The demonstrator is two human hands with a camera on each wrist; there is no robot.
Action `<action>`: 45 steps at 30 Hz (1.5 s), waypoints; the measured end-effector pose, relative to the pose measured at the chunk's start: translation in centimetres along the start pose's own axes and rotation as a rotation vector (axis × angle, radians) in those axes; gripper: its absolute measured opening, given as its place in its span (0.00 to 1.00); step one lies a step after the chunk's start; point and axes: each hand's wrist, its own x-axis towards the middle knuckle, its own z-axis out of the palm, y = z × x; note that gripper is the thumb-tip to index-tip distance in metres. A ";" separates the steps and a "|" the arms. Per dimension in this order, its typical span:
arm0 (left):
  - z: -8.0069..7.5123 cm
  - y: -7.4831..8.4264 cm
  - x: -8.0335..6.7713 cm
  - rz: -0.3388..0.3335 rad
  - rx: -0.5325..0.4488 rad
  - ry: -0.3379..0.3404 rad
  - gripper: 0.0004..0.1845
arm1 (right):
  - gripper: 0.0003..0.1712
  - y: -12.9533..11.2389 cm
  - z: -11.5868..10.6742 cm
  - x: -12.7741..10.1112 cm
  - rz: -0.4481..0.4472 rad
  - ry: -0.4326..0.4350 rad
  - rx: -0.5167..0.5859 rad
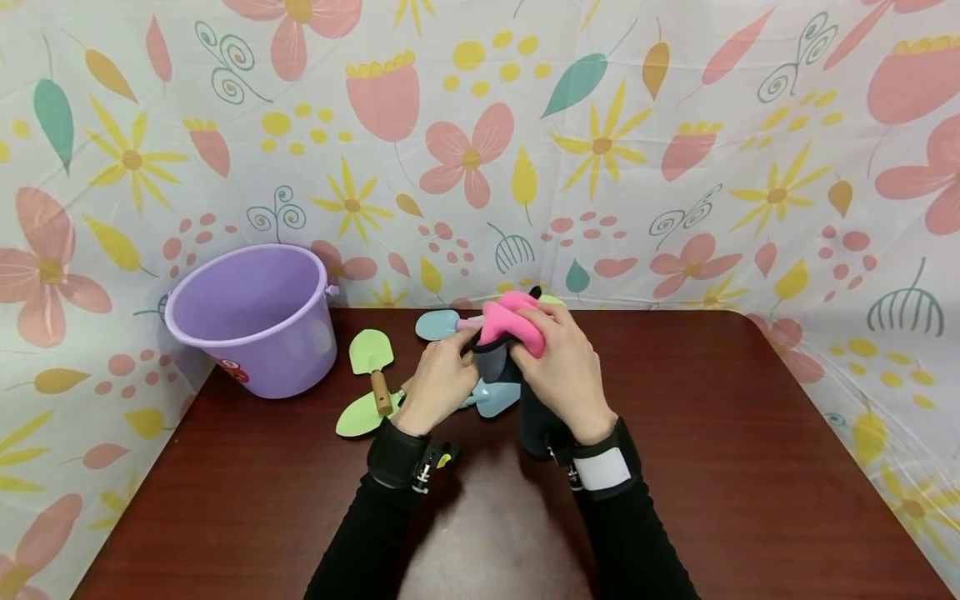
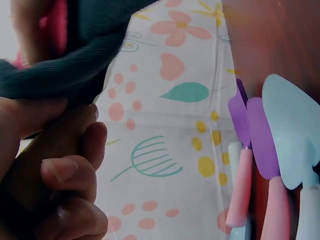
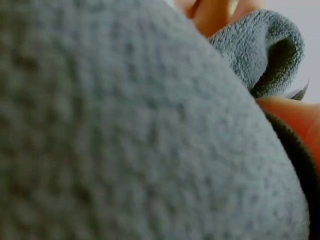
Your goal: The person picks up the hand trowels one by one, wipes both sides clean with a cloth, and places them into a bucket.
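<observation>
Over the middle of the table, my two hands hold a dark grey cloth (image 1: 491,364) bunched with a soft-looking pink piece (image 1: 513,321); whether these are one item I cannot tell. My left hand (image 1: 442,379) pinches the grey edge from the left, its other fingers curled in the left wrist view. From the right, my right hand (image 1: 566,367) grips the pink part, fingers bent over its top. Part of the grey fabric hangs below the right palm. In the right wrist view, fuzzy grey fabric (image 3: 125,125) hides most of the right hand.
At the back left stands a purple bucket (image 1: 258,350). Between it and the hands lie a green toy shovel (image 1: 371,352) and another green one (image 1: 358,417). Light blue shovels (image 1: 497,400) lie under the hands. Purple-bladed tools (image 2: 264,135) with pink handles show in the left wrist view.
</observation>
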 end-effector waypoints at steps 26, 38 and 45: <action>-1.4 -0.3 0.3 -0.010 -0.408 -0.057 0.15 | 0.23 5.5 -5.2 0.9 0.233 0.434 0.196; -2.1 -0.3 -0.1 -0.087 -0.565 -0.040 0.15 | 0.28 6.7 -3.0 1.3 0.393 0.325 0.291; -2.5 1.5 -0.3 -0.013 -0.491 -0.027 0.14 | 0.22 6.2 -1.2 1.6 0.394 0.162 0.711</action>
